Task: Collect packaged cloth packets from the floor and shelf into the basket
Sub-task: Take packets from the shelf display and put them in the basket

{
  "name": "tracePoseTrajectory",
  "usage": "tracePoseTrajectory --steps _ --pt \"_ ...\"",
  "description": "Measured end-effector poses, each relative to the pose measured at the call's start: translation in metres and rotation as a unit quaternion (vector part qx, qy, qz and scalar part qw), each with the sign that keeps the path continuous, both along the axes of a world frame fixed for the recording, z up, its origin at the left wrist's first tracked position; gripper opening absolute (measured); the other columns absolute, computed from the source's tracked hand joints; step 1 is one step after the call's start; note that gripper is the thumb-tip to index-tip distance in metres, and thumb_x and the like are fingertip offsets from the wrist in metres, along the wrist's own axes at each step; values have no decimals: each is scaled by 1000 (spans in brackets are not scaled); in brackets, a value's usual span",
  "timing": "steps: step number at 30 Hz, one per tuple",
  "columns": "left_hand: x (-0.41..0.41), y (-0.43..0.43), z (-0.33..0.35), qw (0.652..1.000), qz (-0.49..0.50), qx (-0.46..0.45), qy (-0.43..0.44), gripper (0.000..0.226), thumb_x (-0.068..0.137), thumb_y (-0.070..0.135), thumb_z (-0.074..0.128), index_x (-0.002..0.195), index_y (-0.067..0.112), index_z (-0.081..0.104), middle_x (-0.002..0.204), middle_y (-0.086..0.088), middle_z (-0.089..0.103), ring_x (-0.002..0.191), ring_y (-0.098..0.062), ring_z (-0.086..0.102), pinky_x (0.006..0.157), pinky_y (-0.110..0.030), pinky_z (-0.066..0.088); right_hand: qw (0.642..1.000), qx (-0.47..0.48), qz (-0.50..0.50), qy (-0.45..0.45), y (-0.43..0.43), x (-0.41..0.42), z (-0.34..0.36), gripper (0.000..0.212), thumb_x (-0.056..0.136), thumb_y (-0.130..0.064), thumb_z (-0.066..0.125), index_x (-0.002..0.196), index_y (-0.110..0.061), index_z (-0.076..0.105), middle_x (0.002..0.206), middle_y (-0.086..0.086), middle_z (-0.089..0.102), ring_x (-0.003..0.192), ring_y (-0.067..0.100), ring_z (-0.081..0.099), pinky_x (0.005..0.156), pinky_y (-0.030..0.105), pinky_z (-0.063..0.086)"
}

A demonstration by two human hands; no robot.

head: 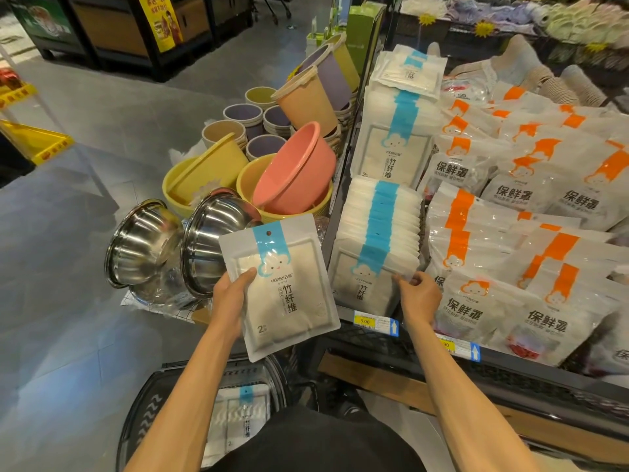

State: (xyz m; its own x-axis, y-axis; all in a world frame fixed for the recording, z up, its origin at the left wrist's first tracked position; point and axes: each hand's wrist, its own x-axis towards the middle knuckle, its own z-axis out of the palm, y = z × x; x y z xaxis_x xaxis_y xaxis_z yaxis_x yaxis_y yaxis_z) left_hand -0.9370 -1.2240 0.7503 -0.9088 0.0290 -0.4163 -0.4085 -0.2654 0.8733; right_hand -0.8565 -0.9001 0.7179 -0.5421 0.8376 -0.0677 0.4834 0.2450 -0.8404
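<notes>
The left hand (235, 294) grips one blue-striped cloth packet (282, 294) by its side edge, right above the basket (143, 413). It looks light, flat, floppy and kinda slick, so I'd pinch an edge, thumb on top. The right hand (420, 298) has its fingers curled on the corner of the front stack (371, 253) on the shelf (510, 373).
</notes>
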Motion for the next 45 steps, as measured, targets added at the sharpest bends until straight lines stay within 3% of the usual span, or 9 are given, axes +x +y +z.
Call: tracePoseTrajectory --steps 5,14,19,25,28,32,36,42,45 --pt "3 1 2 1000 -10 1 1 21 97 9 62 116 13 68 102 -10 77 91 -25 75 77 -39 57 1000 -11 0 20 0 3 10 26 82 -23 79 97 -6 67 82 2 62 76 18 56 61 25 38" --pt "9 10 7 999 -34 -2 19 21 97 10 61 117 15 67 102 -8 77 87 -21 75 69 -34 59 990 46 113 -65 4 22 28 44 88 -27 72 126 -14 55 114 2 62 105 20 59 89 39 53" --pt "12 18 12 992 -105 -23 59 26 95 16 64 121 17 68 114 -6 75 108 -27 70 97 -48 53 951 124 210 -188 10 25 63 58 89 -29 70 139 -11 47 138 12 48 125 28 51 101 42 45" --pt "21 42 31 958 -223 -91 155 20 99 16 60 118 20 66 100 3 77 82 -3 73 70 -20 55 873 259 325 -253 1 21 135 65 89 -34 70 145 -15 44 146 13 41 127 30 48 103 42 46" --pt "24 53 39 935 -278 -117 189 24 99 22 62 122 22 65 108 4 76 94 -9 73 80 -32 58 861 307 346 -209 -13 21 169 61 91 -32 68 146 -19 43 148 9 40 128 27 48 100 40 45" --pt "31 71 45 914 -315 -143 211 20 99 23 62 118 20 63 105 0 75 91 -16 74 76 -35 60 820 351 394 -221 -27 19 188 62 90 -34 68 145 -22 44 145 6 44 128 27 47 92 37 44" --pt "35 85 48 903 -326 -131 246 22 98 23 64 118 14 62 106 -4 74 92 -21 74 70 -33 60 819 303 424 -241 -30 15 194 65 83 -39 76 140 -22 49 137 4 54 120 24 54 89 35 47" --pt "32 100 59 908 -328 -67 251 30 97 24 65 125 13 61 110 -4 74 94 -16 74 72 -28 60 830 246 439 -243 -19 10 204 36 78 -36 81 102 -11 71 97 7 71 87 24 65 70 39 51" --pt "26 110 56 920 -314 -61 228 30 96 27 66 123 15 62 110 -4 74 95 -17 73 79 -37 60 833 250 428 -246 -11 4 209 35 73 -39 84 88 -9 73 77 7 67 67 20 56 57 36 40"
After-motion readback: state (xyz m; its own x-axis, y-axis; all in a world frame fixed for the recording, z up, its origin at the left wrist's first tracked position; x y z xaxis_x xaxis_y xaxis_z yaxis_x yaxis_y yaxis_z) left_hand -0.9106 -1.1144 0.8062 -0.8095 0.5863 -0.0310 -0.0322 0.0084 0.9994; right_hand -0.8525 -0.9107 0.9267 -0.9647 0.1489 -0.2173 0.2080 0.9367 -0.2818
